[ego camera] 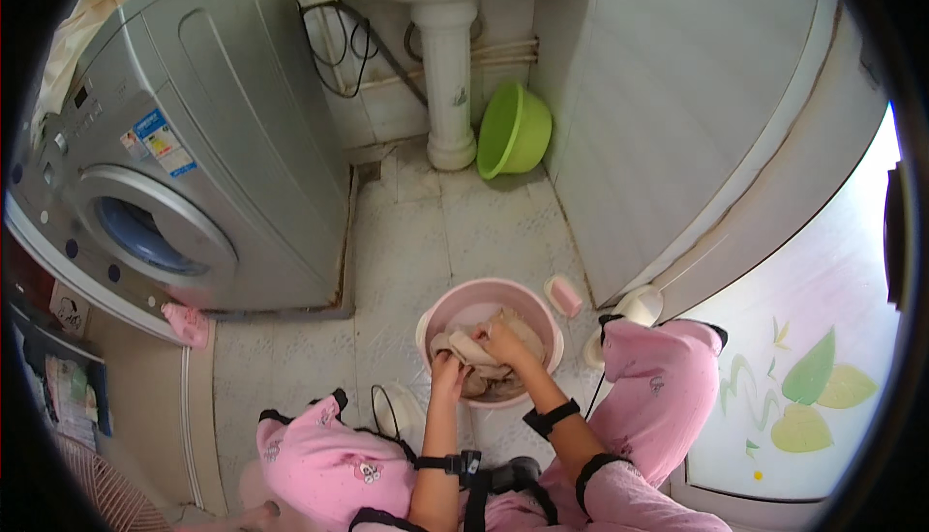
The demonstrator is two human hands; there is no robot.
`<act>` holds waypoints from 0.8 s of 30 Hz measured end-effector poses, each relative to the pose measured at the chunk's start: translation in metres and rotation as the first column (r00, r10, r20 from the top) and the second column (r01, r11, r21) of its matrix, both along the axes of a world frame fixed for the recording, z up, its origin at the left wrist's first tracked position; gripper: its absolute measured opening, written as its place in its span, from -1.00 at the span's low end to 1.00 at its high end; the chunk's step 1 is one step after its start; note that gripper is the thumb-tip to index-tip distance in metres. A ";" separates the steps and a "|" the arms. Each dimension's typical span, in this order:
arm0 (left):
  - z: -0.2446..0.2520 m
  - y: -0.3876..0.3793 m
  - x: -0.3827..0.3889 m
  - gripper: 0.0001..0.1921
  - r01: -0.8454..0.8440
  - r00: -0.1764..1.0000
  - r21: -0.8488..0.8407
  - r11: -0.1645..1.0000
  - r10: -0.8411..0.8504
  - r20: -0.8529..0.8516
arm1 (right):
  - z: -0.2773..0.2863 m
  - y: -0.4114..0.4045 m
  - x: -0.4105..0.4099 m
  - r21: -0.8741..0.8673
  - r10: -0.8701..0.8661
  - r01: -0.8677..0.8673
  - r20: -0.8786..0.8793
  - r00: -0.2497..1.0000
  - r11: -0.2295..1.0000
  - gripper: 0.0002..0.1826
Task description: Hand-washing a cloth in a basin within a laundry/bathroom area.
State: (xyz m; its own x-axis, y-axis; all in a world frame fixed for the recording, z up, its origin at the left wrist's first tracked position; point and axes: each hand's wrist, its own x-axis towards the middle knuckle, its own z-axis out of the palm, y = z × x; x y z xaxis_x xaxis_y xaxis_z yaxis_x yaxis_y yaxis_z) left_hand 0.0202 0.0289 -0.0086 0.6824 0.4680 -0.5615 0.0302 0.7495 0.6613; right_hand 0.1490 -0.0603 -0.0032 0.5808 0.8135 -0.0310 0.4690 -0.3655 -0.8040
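Observation:
A pink plastic basin (485, 287) stands on the tiled floor between my knees. Wet beige cloth (475, 350) lies bunched inside it, with some water around it. My left hand (448, 372) grips the cloth near the basin's left side. Across from it, my right hand (502, 341) has its fingers closed on a raised fold of the same cloth. Parts of the fingers of both hands are hidden by the folds.
A pink soap bar in a dish (564, 296) lies right of the basin. A green basin (515, 131) leans by the sink pedestal (446, 82). The washing machine (268, 169) stands left, near a pink bottle (186, 324). A door with painted leaves (769, 387) is at right.

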 end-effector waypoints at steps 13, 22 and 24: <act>-0.013 -0.007 -0.015 -0.52 0.091 0.989 0.205 0.975 -0.065 -0.132 | -0.003 -0.012 -0.012 -0.045 0.166 -0.180 -0.220 0.961 0.983 -0.86; -0.007 -0.013 -0.014 -0.54 -0.067 0.997 0.114 0.991 0.070 -0.021 | 0.003 -0.032 0.012 -0.041 -0.176 0.179 0.082 0.981 0.983 -0.87; -0.010 -0.011 -0.013 -0.59 -0.147 0.987 -0.022 0.989 0.148 0.054 | 0.009 -0.034 0.019 0.116 -0.329 0.318 0.090 0.940 0.941 -0.89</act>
State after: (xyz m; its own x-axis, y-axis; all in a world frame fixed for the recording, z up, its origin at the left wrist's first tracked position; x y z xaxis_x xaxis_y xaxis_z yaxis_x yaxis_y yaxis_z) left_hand 0.0073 0.0180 -0.0183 0.6369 0.5562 -0.5339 -0.1184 0.7549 0.6451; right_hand 0.1685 -0.0945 0.0055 0.8087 0.5768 0.1156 0.4232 -0.4339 -0.7954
